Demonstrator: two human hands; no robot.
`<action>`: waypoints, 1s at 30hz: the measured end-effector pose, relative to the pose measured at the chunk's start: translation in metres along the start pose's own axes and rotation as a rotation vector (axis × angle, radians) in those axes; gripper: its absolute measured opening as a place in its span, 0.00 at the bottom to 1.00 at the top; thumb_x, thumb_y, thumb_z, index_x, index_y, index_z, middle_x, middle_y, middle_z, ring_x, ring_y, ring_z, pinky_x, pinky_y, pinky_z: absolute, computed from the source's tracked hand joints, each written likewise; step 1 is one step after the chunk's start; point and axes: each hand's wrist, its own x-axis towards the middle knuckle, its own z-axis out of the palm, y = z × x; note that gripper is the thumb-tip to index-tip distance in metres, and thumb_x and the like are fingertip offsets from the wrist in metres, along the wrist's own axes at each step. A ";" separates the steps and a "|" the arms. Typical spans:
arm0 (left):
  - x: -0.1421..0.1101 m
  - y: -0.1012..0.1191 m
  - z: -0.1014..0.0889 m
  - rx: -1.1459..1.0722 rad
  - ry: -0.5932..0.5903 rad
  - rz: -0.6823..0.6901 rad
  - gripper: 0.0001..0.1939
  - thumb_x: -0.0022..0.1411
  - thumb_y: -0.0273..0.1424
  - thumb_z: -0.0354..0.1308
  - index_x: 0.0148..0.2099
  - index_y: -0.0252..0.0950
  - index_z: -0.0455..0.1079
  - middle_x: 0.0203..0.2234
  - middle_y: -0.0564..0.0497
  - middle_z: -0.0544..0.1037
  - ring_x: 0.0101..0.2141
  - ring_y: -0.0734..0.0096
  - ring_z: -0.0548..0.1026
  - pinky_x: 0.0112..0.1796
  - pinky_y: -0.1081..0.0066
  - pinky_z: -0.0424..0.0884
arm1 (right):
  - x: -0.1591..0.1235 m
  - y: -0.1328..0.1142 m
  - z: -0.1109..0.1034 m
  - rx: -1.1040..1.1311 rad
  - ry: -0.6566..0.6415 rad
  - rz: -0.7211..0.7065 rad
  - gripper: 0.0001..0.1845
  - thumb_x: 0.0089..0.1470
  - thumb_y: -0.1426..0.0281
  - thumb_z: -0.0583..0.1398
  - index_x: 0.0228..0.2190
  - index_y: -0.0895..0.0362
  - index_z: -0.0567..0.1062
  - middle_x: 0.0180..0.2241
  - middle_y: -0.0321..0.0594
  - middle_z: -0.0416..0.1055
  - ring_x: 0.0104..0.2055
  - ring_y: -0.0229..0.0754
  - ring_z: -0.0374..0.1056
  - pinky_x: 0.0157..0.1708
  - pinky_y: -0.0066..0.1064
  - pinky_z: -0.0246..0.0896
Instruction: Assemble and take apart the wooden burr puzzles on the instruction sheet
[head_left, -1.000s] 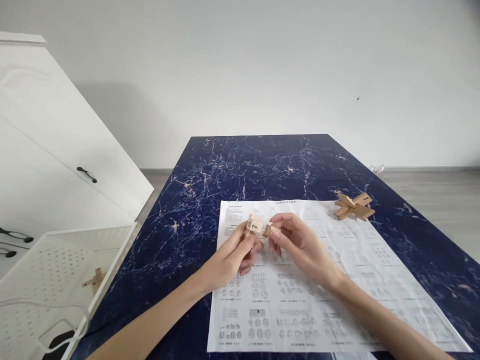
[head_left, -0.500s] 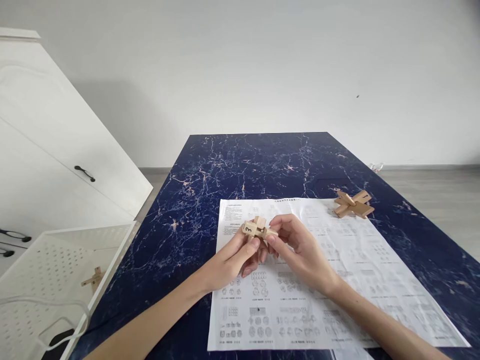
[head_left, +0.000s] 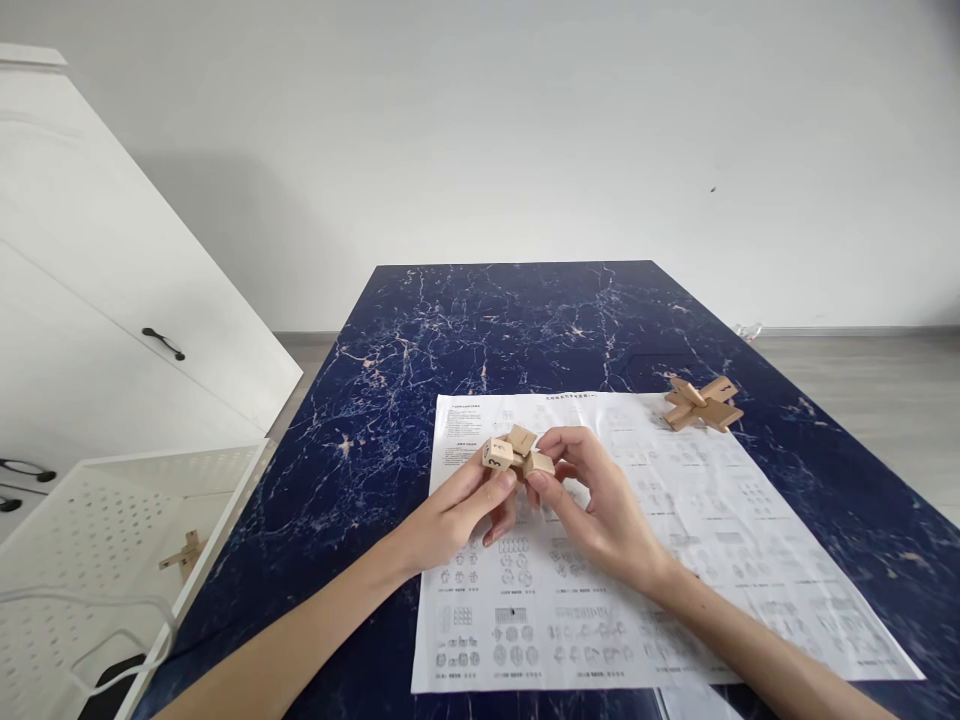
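Note:
Above a printed sheet (head_left: 600, 560), both hands grip a small wooden interlocking puzzle (head_left: 520, 442) made of pale blocks. My left hand (head_left: 457, 515) pinches its left side, where a block end bears a black "3". The thumb and fingers of my right hand (head_left: 592, 490) close on a block at its right side. Fingertips hide the underside of the puzzle. Farther right, an assembled wooden cross-shaped puzzle (head_left: 703, 404) marked "1" rests at the sheet's upper right edge.
The dark blue marbled table (head_left: 480, 330) stretches toward a pale wall. Left of it stands a white perforated bin (head_left: 82, 520) with another wooden puzzle piece (head_left: 184, 553) and a white cable (head_left: 82, 597) in it. A white cabinet (head_left: 112, 250) stands behind the bin.
The wooden puzzle has turned slightly in my hands, so more of its block faces show. My right fingers have shifted a little on its right block. The whole view has moved slightly.

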 end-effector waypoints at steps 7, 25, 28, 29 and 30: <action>-0.001 -0.003 0.001 0.044 -0.001 0.027 0.16 0.80 0.43 0.49 0.60 0.38 0.64 0.31 0.55 0.68 0.24 0.77 0.64 0.28 0.70 0.63 | 0.000 -0.004 -0.001 0.122 -0.019 0.065 0.09 0.73 0.62 0.60 0.50 0.50 0.68 0.37 0.36 0.72 0.35 0.41 0.74 0.36 0.38 0.72; -0.001 -0.004 0.008 0.152 0.184 0.063 0.21 0.79 0.49 0.48 0.51 0.36 0.66 0.33 0.49 0.81 0.22 0.73 0.78 0.24 0.73 0.72 | 0.001 -0.002 -0.008 0.127 -0.156 0.180 0.11 0.76 0.57 0.55 0.49 0.51 0.66 0.26 0.29 0.68 0.25 0.37 0.58 0.25 0.31 0.53; 0.001 -0.003 0.008 0.140 0.179 0.049 0.21 0.79 0.50 0.49 0.48 0.36 0.66 0.33 0.48 0.82 0.22 0.74 0.78 0.24 0.74 0.71 | 0.001 -0.002 -0.008 0.121 -0.160 0.176 0.12 0.76 0.57 0.54 0.49 0.52 0.67 0.25 0.29 0.68 0.24 0.36 0.56 0.24 0.31 0.49; 0.001 -0.003 0.008 0.140 0.175 0.039 0.21 0.78 0.50 0.50 0.47 0.36 0.66 0.33 0.48 0.83 0.22 0.74 0.78 0.24 0.74 0.70 | 0.001 -0.002 -0.008 0.129 -0.162 0.179 0.12 0.76 0.57 0.54 0.49 0.52 0.67 0.25 0.29 0.68 0.24 0.36 0.57 0.24 0.31 0.48; 0.000 -0.003 0.008 0.138 0.170 0.030 0.20 0.78 0.50 0.51 0.46 0.36 0.66 0.33 0.48 0.83 0.21 0.75 0.77 0.23 0.75 0.69 | 0.000 -0.002 -0.008 0.140 -0.168 0.185 0.12 0.76 0.56 0.54 0.49 0.52 0.67 0.25 0.29 0.68 0.24 0.36 0.57 0.23 0.31 0.48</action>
